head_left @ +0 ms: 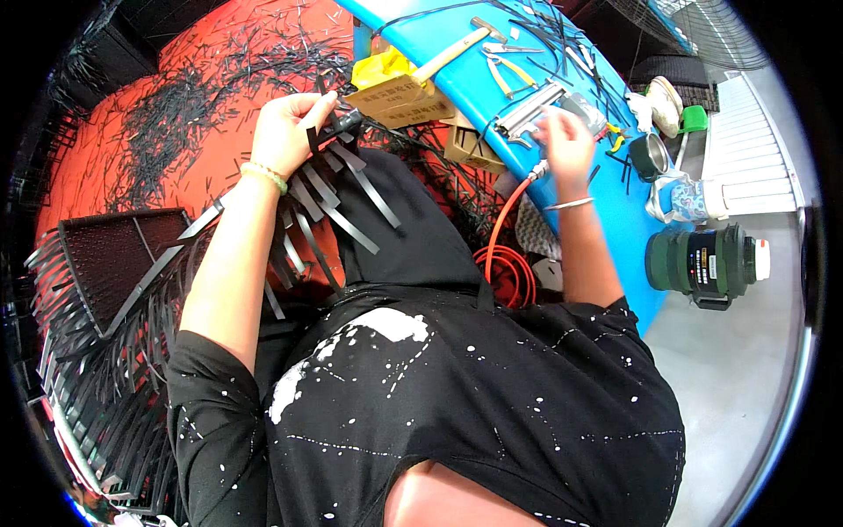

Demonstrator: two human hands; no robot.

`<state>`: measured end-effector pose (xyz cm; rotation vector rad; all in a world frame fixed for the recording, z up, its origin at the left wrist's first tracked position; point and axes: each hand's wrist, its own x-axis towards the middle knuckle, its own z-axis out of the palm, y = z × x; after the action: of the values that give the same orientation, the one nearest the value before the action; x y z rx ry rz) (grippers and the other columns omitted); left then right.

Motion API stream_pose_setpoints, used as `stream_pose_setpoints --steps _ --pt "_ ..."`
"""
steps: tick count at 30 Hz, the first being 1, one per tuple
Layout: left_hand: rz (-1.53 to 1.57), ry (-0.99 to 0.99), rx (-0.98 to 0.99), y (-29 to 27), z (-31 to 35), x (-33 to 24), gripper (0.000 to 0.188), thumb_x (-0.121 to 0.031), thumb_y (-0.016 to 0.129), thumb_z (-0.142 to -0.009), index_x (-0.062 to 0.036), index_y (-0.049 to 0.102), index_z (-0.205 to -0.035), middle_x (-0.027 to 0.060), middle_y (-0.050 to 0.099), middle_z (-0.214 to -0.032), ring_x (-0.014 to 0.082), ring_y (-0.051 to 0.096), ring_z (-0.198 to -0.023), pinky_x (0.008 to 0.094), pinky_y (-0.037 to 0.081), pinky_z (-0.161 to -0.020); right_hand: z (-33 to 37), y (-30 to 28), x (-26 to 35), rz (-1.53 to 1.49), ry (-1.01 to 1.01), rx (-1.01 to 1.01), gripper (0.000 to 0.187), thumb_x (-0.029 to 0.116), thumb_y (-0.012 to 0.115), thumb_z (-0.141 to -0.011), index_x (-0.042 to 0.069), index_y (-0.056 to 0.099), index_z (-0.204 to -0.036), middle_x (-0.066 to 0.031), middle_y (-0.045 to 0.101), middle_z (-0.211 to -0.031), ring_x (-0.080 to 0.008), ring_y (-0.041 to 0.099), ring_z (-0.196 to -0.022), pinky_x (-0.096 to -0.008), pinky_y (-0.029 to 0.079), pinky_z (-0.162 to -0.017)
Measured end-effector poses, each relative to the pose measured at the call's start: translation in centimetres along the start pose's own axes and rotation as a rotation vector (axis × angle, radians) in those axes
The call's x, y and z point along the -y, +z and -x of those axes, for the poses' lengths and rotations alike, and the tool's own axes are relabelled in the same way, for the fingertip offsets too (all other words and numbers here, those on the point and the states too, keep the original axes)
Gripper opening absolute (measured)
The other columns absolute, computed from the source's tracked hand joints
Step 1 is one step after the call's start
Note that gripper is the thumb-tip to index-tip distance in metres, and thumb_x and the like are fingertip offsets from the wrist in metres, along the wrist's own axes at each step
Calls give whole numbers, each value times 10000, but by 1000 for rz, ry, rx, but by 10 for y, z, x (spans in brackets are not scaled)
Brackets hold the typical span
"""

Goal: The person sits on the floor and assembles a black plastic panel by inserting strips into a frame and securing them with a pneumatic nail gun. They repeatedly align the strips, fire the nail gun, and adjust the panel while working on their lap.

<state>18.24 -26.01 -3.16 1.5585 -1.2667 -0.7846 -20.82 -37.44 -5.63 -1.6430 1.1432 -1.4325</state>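
My left hand (290, 132) is closed in a pinch at a black plastic strip (313, 140), beside a dark rounded bar (341, 128) above my lap. Several loose flat strip ends (335, 215) hang below that hand, shiny grey where light catches them. Over the blue table, my right hand (566, 145) is smeared by motion, with its fingers at an air stapler (530, 109). Whether they grip it I cannot tell. A red air hose (502, 215) runs from the tool down to a coil beside my leg.
A hammer (457, 53), orange-handled pliers (509, 75) and strip scraps lie on the blue table (421, 25). An open cardboard box (404, 101) with yellow plastic stands beside it. Left sits a dark woven panel (123, 263) with loose strips. A large green flask (698, 263) stands right.
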Motion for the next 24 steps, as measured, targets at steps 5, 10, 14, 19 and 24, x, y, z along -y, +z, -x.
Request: stream_pose_setpoints --steps 5,10,14,19,24 --pt "15 -17 26 1 -6 5 267 -252 682 -966 6 752 -972 24 735 -866 64 642 -784 237 519 -737 -25 -105 -29 537 525 -32 557 535 642 -919 -10 707 -830 -73 662 -624 -111 597 -482 -255 456 -465" --pt "33 35 5 1 -8 11 270 -268 682 -965 -9 758 -958 2 716 -812 52 606 -706 224 489 -643 -21 -98 -47 457 761 21 691 653 651 -857 -36 674 -905 -118 699 -730 -169 654 -530 -277 511 -470" --pt "-63 15 3 0 -1 -4 284 -283 694 -955 -6 760 -950 -4 710 -806 47 595 -704 222 480 -644 -35 -100 -82 180 895 -100 665 644 684 -834 -12 637 -939 -132 702 -844 -229 701 -741 -379 585 -627" --pt "-103 68 -8 1 1 -1 321 -319 665 -972 -14 761 -947 -10 690 -792 55 587 -700 243 492 -611 -58 -99 -83 -58 1141 -53 695 723 676 -784 53 619 -959 -109 705 -878 -225 678 -820 -411 563 -787" --pt "-178 86 -3 -4 4 -9 339 -331 658 -946 -8 754 -907 98 711 -735 124 649 -680 298 517 -691 -62 -81 -65 -522 1062 2 597 658 693 -817 156 593 -1125 -110 690 -867 -281 659 -664 -467 587 -678"
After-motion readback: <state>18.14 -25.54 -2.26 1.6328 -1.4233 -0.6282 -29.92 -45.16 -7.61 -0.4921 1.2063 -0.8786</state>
